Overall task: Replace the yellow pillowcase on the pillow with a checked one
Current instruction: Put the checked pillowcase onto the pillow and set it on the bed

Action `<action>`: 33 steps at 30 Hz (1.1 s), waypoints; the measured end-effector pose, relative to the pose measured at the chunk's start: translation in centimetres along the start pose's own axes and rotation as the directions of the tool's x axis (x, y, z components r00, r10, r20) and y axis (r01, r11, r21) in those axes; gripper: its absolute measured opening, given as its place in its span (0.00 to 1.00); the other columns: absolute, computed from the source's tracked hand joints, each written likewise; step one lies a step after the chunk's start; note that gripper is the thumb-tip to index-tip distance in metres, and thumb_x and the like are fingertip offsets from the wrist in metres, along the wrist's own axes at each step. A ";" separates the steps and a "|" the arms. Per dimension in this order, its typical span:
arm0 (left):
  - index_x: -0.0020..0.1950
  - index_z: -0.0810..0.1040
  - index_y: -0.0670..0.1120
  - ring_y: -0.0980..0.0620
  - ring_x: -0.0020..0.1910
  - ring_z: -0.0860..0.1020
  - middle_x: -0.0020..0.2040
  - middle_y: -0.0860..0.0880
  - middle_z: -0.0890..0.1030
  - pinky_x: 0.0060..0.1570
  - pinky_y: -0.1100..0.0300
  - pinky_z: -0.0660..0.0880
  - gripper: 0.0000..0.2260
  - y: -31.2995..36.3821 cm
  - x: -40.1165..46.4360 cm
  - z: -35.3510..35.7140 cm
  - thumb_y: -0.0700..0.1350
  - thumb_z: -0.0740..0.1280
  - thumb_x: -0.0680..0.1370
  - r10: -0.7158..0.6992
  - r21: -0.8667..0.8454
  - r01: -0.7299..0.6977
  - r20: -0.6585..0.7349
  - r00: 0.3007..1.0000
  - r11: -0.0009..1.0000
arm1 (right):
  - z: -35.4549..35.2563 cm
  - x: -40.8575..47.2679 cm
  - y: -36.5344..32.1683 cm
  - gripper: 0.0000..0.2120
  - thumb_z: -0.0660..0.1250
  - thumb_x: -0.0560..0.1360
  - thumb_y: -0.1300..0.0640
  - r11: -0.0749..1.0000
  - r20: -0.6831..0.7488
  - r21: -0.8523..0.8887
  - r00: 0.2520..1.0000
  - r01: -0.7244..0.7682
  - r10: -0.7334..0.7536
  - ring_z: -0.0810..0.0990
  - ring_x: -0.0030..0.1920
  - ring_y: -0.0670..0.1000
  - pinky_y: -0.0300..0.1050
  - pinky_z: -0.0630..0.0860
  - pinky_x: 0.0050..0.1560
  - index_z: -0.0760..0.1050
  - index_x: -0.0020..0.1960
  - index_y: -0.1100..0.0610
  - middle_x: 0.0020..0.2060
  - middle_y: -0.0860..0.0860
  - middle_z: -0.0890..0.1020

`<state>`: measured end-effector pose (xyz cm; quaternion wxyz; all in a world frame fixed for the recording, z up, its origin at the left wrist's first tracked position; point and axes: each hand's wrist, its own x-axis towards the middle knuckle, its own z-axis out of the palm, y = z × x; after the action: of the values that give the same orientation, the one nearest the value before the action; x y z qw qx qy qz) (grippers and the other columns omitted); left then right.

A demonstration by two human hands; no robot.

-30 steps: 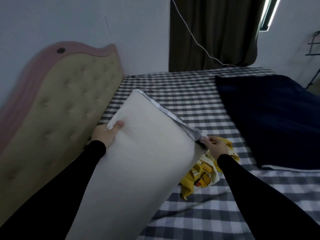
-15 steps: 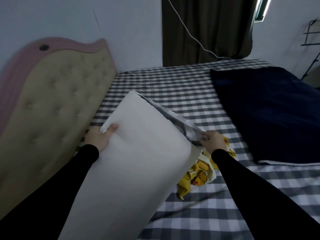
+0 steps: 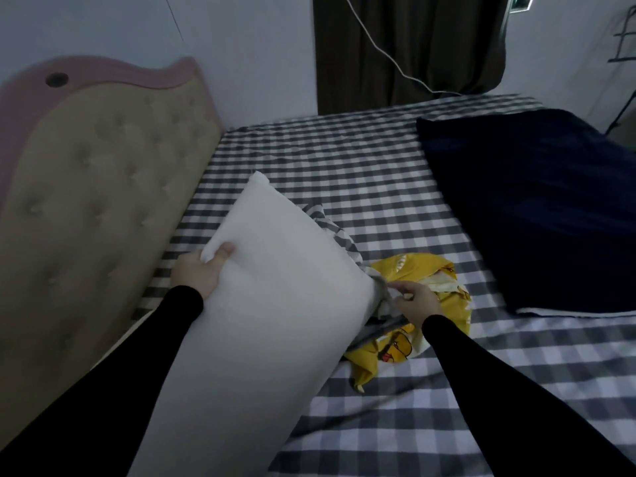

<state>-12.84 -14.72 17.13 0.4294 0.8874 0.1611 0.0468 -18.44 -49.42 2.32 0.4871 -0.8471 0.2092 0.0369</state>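
A bare white pillow [image 3: 275, 304] stands tilted on the bed in front of me. My left hand [image 3: 201, 270] grips its left edge, thumb on the front face. Behind the pillow's right edge runs the grey-and-white checked pillowcase [image 3: 339, 237]; my right hand [image 3: 418, 302] pinches its bunched grey edge at the pillow's right corner. The yellow pillowcase [image 3: 413, 270] with cartoon prints lies crumpled on the bed just beyond and beneath my right hand.
The bed carries a checked sheet [image 3: 344, 166]. A dark blue blanket [image 3: 537, 208] covers its right side. A tufted beige headboard [image 3: 93, 187] with pink trim stands at the left. A dark curtain [image 3: 406, 46] and a white cable hang at the back.
The pillow has dropped lower and further toward me. My right hand has pulled the checked case down along the pillow's right edge, baring the pillow's top corner and more of the yellow case.
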 end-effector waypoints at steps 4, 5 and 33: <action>0.33 0.77 0.43 0.47 0.34 0.75 0.33 0.48 0.77 0.35 0.57 0.72 0.22 0.0 -0.1 3.4 0.63 0.71 0.70 -0.056 -0.003 0.056 0.079 0.995 0.998 | 0.4 1.0 0.4 0.17 0.67 0.72 0.59 0.956 0.223 -0.215 0.944 -0.197 0.245 0.78 0.40 0.52 0.37 0.72 0.30 0.75 0.61 0.55 0.45 0.54 0.79; 0.35 0.78 0.44 0.47 0.35 0.77 0.34 0.48 0.79 0.39 0.55 0.75 0.22 -0.1 -0.2 4.1 0.64 0.70 0.70 -0.072 0.012 0.071 0.100 0.992 0.997 | 0.3 1.4 0.4 0.18 0.68 0.72 0.59 0.933 0.280 -0.296 0.915 -0.206 0.291 0.77 0.41 0.53 0.37 0.72 0.32 0.74 0.62 0.58 0.45 0.54 0.78; 0.36 0.74 0.50 0.43 0.43 0.78 0.37 0.48 0.79 0.47 0.53 0.74 0.22 -5.0 5.5 8.6 0.68 0.62 0.72 -0.123 0.240 0.082 0.160 0.979 0.967 | 5.7 14.7 -1.0 0.17 0.65 0.76 0.47 0.824 0.402 -0.566 0.884 0.035 0.238 0.78 0.51 0.56 0.43 0.70 0.50 0.82 0.49 0.61 0.45 0.56 0.82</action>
<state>-6.98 -16.47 7.53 0.3371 0.9226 0.1731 -0.0721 -3.90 -48.85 -3.70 0.2508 -0.9061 0.1150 0.3206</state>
